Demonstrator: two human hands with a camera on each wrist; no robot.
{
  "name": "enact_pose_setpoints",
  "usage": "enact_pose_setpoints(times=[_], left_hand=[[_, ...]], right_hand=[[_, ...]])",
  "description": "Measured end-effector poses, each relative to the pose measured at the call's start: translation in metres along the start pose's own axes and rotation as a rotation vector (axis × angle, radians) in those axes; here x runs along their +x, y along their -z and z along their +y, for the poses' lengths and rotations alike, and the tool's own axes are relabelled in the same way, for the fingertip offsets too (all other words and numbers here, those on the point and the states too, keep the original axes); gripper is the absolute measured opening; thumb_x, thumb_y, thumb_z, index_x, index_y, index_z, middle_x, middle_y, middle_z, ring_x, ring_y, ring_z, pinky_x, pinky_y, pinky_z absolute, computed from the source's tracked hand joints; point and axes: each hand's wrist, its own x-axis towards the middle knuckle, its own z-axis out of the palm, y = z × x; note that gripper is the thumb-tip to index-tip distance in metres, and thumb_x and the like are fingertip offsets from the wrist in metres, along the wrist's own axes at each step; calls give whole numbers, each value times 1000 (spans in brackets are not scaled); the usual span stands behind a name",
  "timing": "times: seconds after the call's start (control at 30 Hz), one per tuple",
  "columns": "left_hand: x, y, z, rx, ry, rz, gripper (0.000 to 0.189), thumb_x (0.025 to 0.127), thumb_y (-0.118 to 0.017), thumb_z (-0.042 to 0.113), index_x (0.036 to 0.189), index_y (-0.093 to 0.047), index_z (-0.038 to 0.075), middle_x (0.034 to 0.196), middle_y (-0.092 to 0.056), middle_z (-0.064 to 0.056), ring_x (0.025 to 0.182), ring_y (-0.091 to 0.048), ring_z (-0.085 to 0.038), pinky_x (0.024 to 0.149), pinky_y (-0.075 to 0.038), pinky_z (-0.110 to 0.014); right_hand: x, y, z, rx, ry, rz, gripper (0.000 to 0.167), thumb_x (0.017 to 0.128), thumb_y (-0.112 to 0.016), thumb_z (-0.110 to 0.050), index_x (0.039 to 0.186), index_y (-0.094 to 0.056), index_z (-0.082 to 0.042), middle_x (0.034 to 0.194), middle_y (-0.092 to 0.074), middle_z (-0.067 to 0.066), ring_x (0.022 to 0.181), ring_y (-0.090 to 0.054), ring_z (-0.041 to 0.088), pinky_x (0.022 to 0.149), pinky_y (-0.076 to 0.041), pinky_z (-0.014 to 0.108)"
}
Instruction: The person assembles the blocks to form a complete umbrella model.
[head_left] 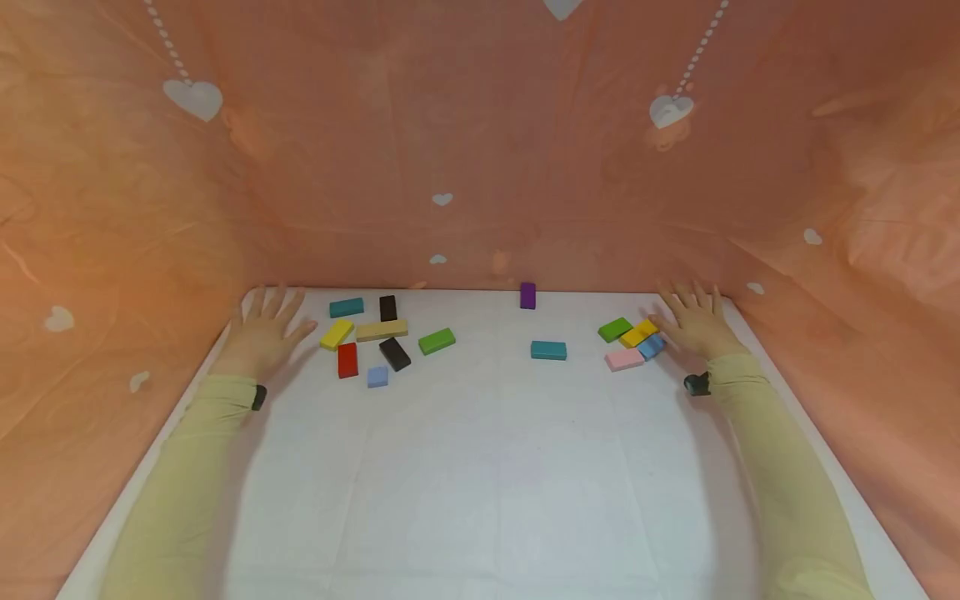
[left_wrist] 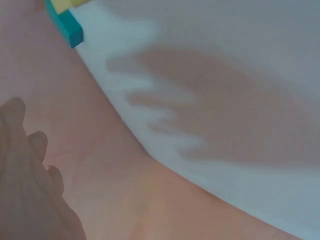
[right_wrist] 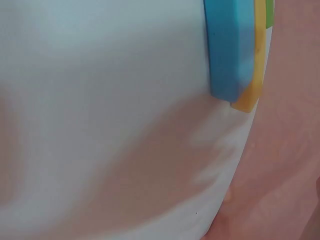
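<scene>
My left hand [head_left: 258,342] is spread with straight fingers at the far left of the white table, holding nothing. To its right lie a yellow block [head_left: 337,335], a teal block [head_left: 347,308] and a red block [head_left: 347,361]. My right hand [head_left: 699,325], also spread and holding nothing, is at the far right. Its thumb overlaps the edge of an orange-yellow block [head_left: 639,333] in the head view. Close by are a blue block [head_left: 652,347], a green block [head_left: 615,330] and a pink block [head_left: 625,359]. Both hands cast shadows on the tabletop in the wrist views.
Two black blocks [head_left: 394,354], a long tan block [head_left: 382,331], a light blue piece [head_left: 378,377] and a green block [head_left: 437,341] lie left of centre. A purple block [head_left: 528,296] and a teal block [head_left: 549,350] sit nearer the middle. Orange cloth [head_left: 480,150] encloses the table [head_left: 480,483].
</scene>
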Motion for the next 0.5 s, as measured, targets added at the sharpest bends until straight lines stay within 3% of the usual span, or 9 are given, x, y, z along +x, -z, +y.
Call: enact_pose_setpoints(times=[0.2,0.5], left_hand=[[1,-5,5,15,6,-31,71,100,-39,49,153,-13,11,156,-2,-22,139,4,-48,102,27,-55],[1,-10,9,21,-8,-35,69,100,-37,50,153,-18,10,156,-9,-24,139,3,-47,106,18,-61]], right_hand=[[-1,0,-2,-45,27,13,71,100,-36,-50,154,-11,-11,156,-8,24,140,7,45,107,16,60],[-4,-2,-6,-83,61,51,66,100,-39,-46,151,-21,-8,155,-12,24,141,3,44,109,16,56]])
